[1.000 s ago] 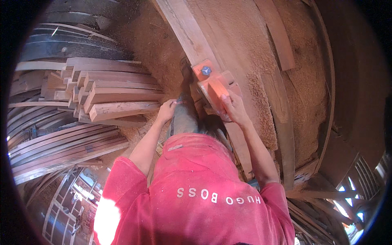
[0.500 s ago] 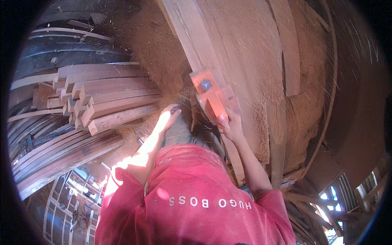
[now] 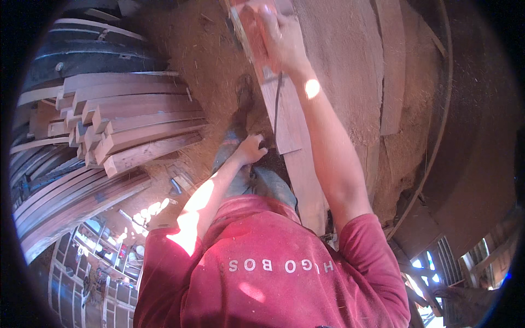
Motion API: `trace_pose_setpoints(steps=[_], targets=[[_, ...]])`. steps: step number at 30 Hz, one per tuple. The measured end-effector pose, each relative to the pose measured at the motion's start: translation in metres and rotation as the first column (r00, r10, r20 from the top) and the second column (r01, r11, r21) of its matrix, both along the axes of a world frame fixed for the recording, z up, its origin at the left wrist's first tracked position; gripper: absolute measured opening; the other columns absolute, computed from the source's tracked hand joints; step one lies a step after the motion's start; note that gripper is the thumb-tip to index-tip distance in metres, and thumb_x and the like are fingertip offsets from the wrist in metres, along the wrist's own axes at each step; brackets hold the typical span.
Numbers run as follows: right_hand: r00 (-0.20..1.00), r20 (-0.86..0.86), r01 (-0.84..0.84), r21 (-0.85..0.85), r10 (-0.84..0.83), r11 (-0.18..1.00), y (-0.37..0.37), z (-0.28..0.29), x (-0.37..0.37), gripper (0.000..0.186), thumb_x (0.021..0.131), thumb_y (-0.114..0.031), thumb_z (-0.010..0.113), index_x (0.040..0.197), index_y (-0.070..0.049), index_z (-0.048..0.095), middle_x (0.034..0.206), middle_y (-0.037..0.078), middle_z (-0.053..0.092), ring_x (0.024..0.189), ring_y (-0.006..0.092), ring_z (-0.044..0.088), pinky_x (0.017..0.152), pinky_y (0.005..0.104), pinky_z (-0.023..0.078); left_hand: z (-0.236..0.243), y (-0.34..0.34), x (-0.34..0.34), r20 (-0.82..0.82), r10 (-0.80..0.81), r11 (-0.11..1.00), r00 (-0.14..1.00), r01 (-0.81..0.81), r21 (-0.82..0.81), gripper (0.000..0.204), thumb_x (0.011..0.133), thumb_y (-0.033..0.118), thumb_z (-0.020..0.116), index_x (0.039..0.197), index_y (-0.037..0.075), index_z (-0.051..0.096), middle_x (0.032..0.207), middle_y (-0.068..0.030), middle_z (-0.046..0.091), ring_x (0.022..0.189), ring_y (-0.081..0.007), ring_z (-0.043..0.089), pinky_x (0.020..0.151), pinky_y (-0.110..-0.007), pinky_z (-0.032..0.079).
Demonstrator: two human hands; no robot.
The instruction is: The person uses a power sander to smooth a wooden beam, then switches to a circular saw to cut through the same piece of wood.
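My right hand [image 3: 284, 46] is closed round the handle of an orange power planer [image 3: 254, 35], far out at the upper edge of the view. The planer rests on a long wooden board [image 3: 281, 123] running away from me, and its dark cord [image 3: 278, 101] trails back over the wood. Between the planer and my body, my left hand [image 3: 251, 150] hovers beside the board's near end. Its fingers are loosely bent, the thumb stands apart, and nothing shows in them.
At left lies a stack of squared timber [image 3: 142, 117], with longer planks [image 3: 76, 202] below it. More boards [image 3: 391, 71] lie to the right among sawdust [image 3: 407, 158]. Another board [image 3: 306, 188] extends toward me beneath the planed one. Wood shavings cover the ground.
My right hand has pushed the planer away along the board, up to the top of the view. My left hand has shifted right, closer to the board.
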State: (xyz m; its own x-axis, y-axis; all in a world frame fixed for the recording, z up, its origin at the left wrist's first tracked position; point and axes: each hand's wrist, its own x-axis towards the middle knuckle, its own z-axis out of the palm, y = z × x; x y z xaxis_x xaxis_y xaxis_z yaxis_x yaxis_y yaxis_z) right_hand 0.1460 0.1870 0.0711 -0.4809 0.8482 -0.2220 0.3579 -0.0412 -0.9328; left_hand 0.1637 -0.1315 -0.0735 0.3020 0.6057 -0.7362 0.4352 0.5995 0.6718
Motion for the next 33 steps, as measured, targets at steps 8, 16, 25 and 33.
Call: trace_pose_setpoints(steps=[8, 16, 25, 33], targets=[[0.975, 0.218, 0.037, -0.312, 0.034, 0.950, -0.240, 0.037, 0.236, 0.050, 0.099, -0.045, 0.054, 0.114, 0.002, 0.066, 0.074, 0.012, 0.063, 0.068, 0.0188, 0.063, 0.062, 0.0377, 0.050, 0.022, -0.067, 0.057, -0.303, -0.415, 0.897, 0.858, 0.442, 0.025, 0.063, 0.090, 0.034, 0.058, 0.150, 0.018, 0.047, 0.163, -0.0151, 0.031, 0.150, -0.0343, 0.030, 0.121, -0.063, 0.015], [0.987, 0.163, 0.049, -0.262, -0.006, 0.964, -0.282, 0.035, 0.275, 0.048, 0.099, -0.044, 0.054, 0.105, 0.003, 0.064, 0.065, 0.007, 0.058, 0.062, 0.0142, 0.060, 0.056, 0.0326, 0.048, 0.038, -0.081, 0.098, -0.112, -0.464, 0.833, 0.879, 0.476, 0.283, 0.048, 0.090, 0.022, 0.061, 0.137, 0.011, 0.055, 0.147, -0.0192, 0.049, 0.141, -0.0368, 0.041, 0.116, -0.050, 0.032], [0.994, 0.105, 0.034, 0.018, -0.036, 0.999, -0.072, -0.001, 0.065, 0.052, 0.099, -0.047, 0.055, 0.104, 0.003, 0.070, 0.076, 0.023, 0.068, 0.074, 0.0311, 0.070, 0.067, 0.0425, 0.051, 0.037, -0.056, 0.038, 0.267, 0.338, 0.941, 0.903, -0.316, -0.124, 0.034, 0.087, 0.027, 0.074, 0.113, 0.008, 0.063, 0.118, -0.0149, 0.069, 0.104, -0.0245, 0.067, 0.092, -0.038, 0.051], [0.924, 0.053, -0.257, 0.819, 0.378, 0.513, 0.052, -0.007, -0.036, 0.034, 0.095, -0.012, 0.051, 0.127, -0.001, 0.048, 0.077, 0.020, 0.060, 0.073, 0.0426, 0.060, 0.061, 0.0496, 0.047, -0.005, -0.061, -0.056, -0.273, 0.815, 0.579, 0.511, -0.703, 0.413, 0.034, 0.092, 0.028, 0.070, 0.079, -0.002, 0.062, 0.082, -0.0237, 0.064, 0.076, -0.0341, 0.062, 0.073, -0.042, 0.047]])
